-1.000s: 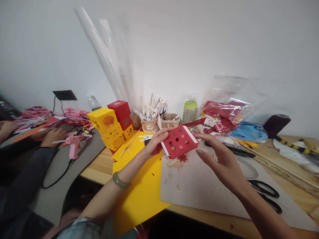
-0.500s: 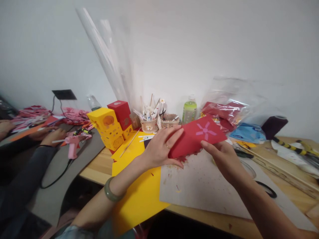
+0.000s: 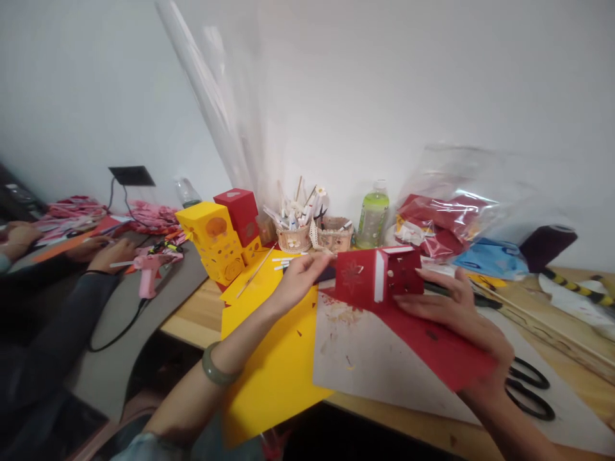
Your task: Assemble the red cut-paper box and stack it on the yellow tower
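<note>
A red paper card [image 3: 356,276] with cut-out shapes, folded into panels and with white strips along some edges, is held over the grey sheet [image 3: 365,365]. My left hand [image 3: 303,279], a green bangle at its wrist, has its fingers closed at the card's upper left edge. My right hand [image 3: 464,320] grips the card from the right, fingers across its inner side and the lower flap stretching under the palm. Black-handled scissors [image 3: 531,387] lie by my right wrist, partly hidden. Small reddish scraps [image 3: 343,312] lie on the grey sheet.
Yellow sheets [image 3: 269,371] lie at left below yellow boxes [image 3: 216,246] and a red box [image 3: 239,214]. Behind stand baskets of pens [image 3: 295,240] and a green-labelled bottle [image 3: 373,214]. A pink glue gun [image 3: 150,272] and another person's hands [image 3: 113,256] are far left.
The red card has been turned and unfolded, so its inner side with white strips now shows. My left hand has shifted to its edge; my right hand now spreads across it.
</note>
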A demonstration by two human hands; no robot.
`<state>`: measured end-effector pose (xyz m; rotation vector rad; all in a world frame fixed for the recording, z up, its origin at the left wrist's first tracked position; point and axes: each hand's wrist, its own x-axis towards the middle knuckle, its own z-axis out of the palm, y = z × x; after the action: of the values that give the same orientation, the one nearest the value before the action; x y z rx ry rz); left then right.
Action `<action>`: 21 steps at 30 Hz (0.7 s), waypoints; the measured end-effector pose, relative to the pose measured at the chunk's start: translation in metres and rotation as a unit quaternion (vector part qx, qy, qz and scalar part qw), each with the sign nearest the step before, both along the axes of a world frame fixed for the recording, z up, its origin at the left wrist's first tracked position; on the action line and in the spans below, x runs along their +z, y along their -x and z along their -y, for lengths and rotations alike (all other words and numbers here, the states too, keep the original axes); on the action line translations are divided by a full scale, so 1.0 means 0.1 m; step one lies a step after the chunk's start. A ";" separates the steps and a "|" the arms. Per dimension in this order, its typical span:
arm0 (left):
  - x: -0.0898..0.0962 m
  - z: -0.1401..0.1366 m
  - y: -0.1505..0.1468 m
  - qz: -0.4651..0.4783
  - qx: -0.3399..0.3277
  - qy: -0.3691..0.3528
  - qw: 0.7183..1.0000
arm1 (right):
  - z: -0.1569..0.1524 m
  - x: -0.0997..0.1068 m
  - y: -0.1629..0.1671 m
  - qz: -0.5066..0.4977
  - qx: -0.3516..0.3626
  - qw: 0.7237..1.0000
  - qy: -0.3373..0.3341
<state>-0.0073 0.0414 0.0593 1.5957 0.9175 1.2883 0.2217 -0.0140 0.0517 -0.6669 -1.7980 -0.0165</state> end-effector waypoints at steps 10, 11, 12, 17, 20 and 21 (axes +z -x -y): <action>0.10 0.08 -0.02 0.132 -0.094 0.052 0.985 | -0.02 -0.21 -0.24 0.335 -0.113 0.918 -0.182; 0.10 0.08 -0.01 0.137 -0.086 0.045 0.986 | -0.02 -0.23 -0.26 0.353 -0.127 0.906 -0.195; 0.10 0.08 0.01 0.140 -0.078 0.037 0.986 | -0.02 -0.25 -0.28 0.363 -0.143 0.897 -0.210; 0.09 0.05 0.10 0.060 -0.089 -0.053 0.993 | 0.00 -0.29 -0.33 0.305 -0.174 0.905 -0.241; 0.10 0.05 0.16 -0.008 -0.103 -0.108 0.989 | 0.01 -0.23 -0.31 0.168 -0.187 0.953 -0.169; 0.11 0.06 0.17 -0.019 -0.102 -0.119 0.987 | 0.02 -0.19 -0.29 0.129 -0.179 0.967 -0.127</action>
<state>-0.0247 0.0357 0.0705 1.8519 0.6203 1.2609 0.2512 -0.0161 0.0332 -0.8232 -1.8552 -0.5927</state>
